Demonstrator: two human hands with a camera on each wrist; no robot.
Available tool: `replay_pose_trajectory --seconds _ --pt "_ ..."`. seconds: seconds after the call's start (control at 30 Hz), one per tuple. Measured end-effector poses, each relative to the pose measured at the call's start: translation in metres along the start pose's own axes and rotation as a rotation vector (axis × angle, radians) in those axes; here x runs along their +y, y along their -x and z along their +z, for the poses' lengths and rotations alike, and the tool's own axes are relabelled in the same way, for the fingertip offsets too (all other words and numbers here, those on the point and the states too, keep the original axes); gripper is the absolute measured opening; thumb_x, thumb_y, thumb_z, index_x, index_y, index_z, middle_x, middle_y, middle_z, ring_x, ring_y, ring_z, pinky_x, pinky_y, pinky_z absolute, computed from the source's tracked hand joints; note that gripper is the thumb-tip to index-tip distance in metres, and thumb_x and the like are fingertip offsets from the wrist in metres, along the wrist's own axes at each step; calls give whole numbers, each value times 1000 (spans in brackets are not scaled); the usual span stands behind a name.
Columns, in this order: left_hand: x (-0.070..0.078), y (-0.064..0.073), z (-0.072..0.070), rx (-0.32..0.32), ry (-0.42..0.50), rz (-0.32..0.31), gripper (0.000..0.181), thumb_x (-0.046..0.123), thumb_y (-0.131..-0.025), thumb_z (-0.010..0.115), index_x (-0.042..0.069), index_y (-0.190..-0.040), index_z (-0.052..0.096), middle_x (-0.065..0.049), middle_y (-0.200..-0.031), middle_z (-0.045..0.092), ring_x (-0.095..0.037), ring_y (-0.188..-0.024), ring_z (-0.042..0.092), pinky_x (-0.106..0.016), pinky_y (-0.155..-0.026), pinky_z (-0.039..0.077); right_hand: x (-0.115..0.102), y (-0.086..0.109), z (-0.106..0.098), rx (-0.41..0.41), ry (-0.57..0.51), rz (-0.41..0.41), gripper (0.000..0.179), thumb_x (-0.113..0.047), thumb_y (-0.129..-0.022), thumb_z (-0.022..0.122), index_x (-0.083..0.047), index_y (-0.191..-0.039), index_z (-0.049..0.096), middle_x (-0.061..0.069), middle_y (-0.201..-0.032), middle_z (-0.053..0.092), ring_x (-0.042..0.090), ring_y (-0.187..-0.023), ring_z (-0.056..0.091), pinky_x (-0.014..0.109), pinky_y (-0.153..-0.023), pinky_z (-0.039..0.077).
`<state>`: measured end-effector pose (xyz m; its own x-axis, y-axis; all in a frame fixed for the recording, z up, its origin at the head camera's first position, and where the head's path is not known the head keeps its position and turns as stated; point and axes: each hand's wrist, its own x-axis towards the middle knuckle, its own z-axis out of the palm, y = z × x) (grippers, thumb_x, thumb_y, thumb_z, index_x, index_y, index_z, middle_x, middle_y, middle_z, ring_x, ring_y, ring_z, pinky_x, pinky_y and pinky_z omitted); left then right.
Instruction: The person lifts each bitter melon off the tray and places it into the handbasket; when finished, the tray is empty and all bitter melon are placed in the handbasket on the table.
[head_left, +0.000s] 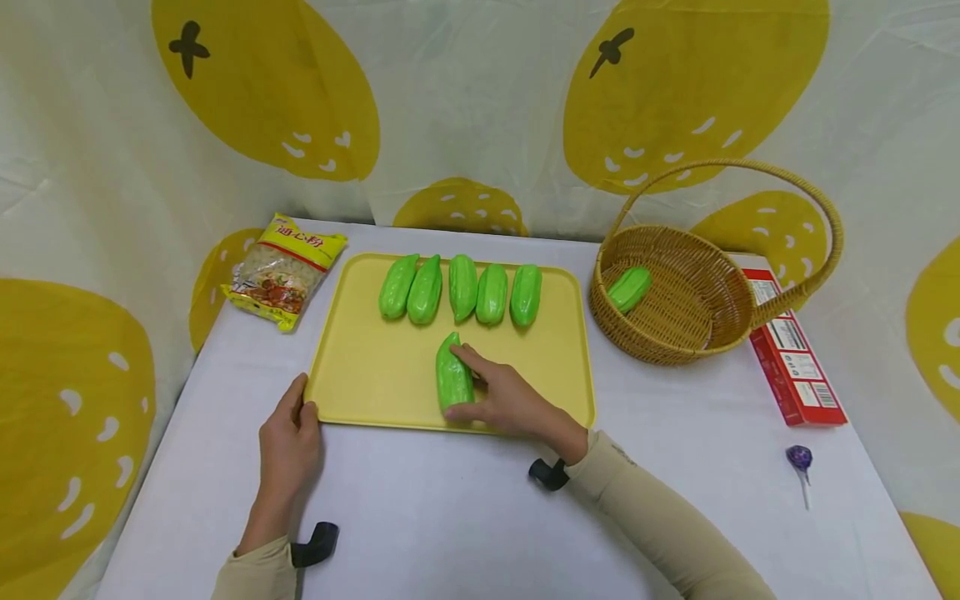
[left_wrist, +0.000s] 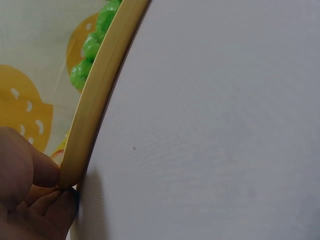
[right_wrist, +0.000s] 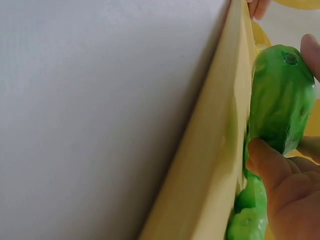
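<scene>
My right hand (head_left: 510, 400) grips a shiny green toy gourd (head_left: 452, 375) with a pointed tip, over the front part of the yellow tray (head_left: 375, 367). In the right wrist view the thumb lies on one side of the gourd (right_wrist: 280, 95) and fingers on the other, its blunt end facing the camera. At the tray's front left corner, my left hand (head_left: 288, 437) pinches the rim (left_wrist: 87, 130) between thumb and fingers. Several more green gourds (head_left: 462, 287) lie in a row along the tray's back, tips pointing various ways.
Right of the tray stands a wicker basket (head_left: 652, 354) with a tall handle and one green gourd (head_left: 630, 288) inside. Beside it lies a red box (head_left: 798, 367), with a purple lollipop (head_left: 799, 458) nearer me. A yellow pasta bag (head_left: 285, 271) sits at the back left.
</scene>
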<state>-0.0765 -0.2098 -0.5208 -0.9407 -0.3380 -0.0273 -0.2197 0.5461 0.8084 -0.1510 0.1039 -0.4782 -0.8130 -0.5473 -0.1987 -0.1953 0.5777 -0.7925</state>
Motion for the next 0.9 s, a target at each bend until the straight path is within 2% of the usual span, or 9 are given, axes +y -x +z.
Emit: replay_pose_trajectory --seconds 0.23,0.53,0.9 --pt "0 0 1 2 4 10 51 0 -104 45 -2 -154 39 -24 -158 43 -38 -147 43 -54 -118 41 1 7 -15 12 26 -15 98 -42 -83 84 -23 -162 29 7 -167 33 22 -151 37 41 -123 41" --pt "-2 0 1 28 -12 25 50 0 -103 45 -2 -153 42 -24 -156 45 -39 -145 45 -55 -116 43 -1 16 -33 -6 -25 -14 98 -40 -84 83 -23 -162 28 0 -169 28 18 -154 33 38 -120 43" --pt "-2 0 0 17 -9 27 50 1 -104 43 -3 -154 40 -24 -157 44 -39 -145 45 -55 -116 43 2 34 -65 73 -101 -1 100 -41 -83 84 -24 -163 27 2 -168 31 24 -149 42 39 -117 46"
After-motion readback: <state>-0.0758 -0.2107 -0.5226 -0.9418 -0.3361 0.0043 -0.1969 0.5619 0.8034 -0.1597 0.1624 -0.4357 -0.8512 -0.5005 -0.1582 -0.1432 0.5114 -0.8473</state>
